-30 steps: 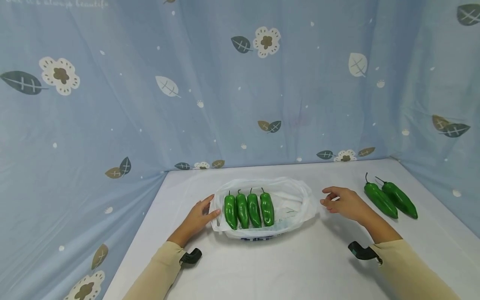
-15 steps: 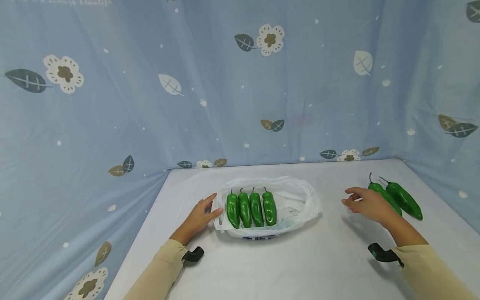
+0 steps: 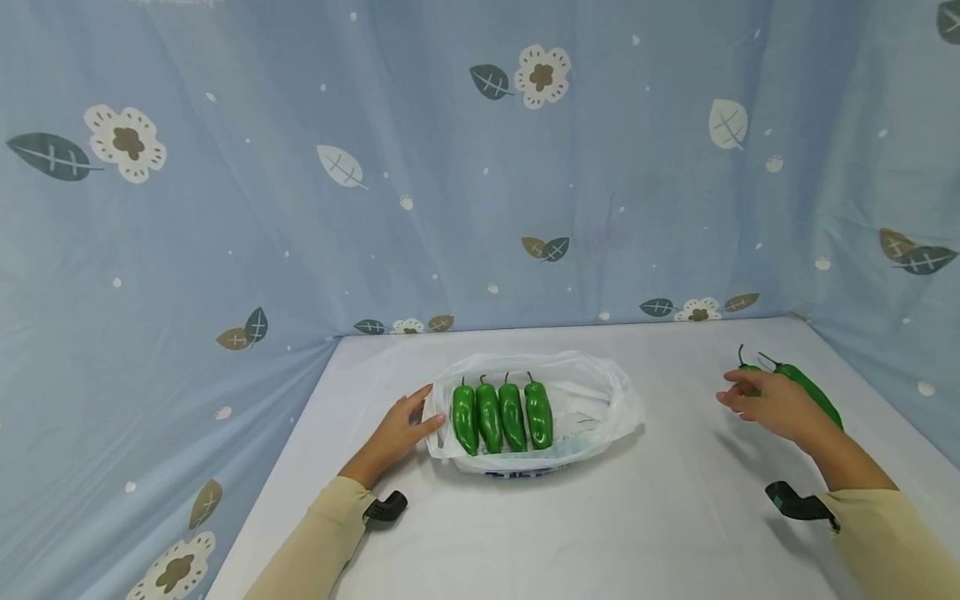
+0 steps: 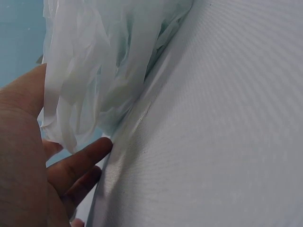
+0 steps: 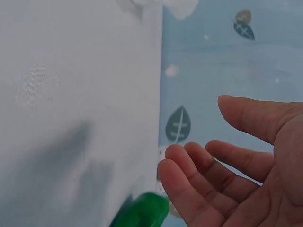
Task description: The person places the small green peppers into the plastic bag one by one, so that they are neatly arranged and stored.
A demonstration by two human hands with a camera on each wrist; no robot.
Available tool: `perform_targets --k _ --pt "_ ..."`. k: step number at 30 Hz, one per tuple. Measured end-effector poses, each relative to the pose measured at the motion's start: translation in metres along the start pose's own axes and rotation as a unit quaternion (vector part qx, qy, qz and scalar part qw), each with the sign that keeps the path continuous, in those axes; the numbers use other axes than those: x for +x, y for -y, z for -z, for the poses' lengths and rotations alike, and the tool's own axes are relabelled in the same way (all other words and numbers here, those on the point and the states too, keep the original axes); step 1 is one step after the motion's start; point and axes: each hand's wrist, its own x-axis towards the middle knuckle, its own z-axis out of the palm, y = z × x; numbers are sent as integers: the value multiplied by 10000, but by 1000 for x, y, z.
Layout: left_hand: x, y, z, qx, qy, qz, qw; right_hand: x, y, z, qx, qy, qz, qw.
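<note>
A white plastic bag lies spread open on the table, with several glossy green chili peppers side by side in its left half. My left hand holds the bag's left rim, thumb over the edge and other fingers outside. In the left wrist view the plastic covers the thumb's end. At the right, my right hand is over two more green peppers, fingers loosely bent and thumb apart. It hides most of the nearer pepper; the farther pepper shows behind. A green pepper tip appears below the fingers in the right wrist view.
A white cloth covers the table. Behind it hangs a blue curtain with printed leaves and flowers, which also runs down both sides. Black camera mounts sit at both wrists.
My right hand has moved rightward from beside the bag to over the two loose peppers. My left hand stays at the bag's left rim, and the peppers in the bag keep their places.
</note>
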Motion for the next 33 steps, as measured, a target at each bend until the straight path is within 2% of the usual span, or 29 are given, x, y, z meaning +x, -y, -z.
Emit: perform_targets --k 7,15,25,33 --pt "0 2 0 -60 -39 223 9997 1 -16 13 64 30 -68 10000" --pt "0 3 0 -136 -54 207 9997 0 -36 24 621 90 -401 9972" --pt "0 3 -1 -59 -8 270 9996 4 -56 31 389 -187 -535 9976" --pt "2 4 -2 -19 -44 105 9999 6 -68 34 332 -350 -678 9965"
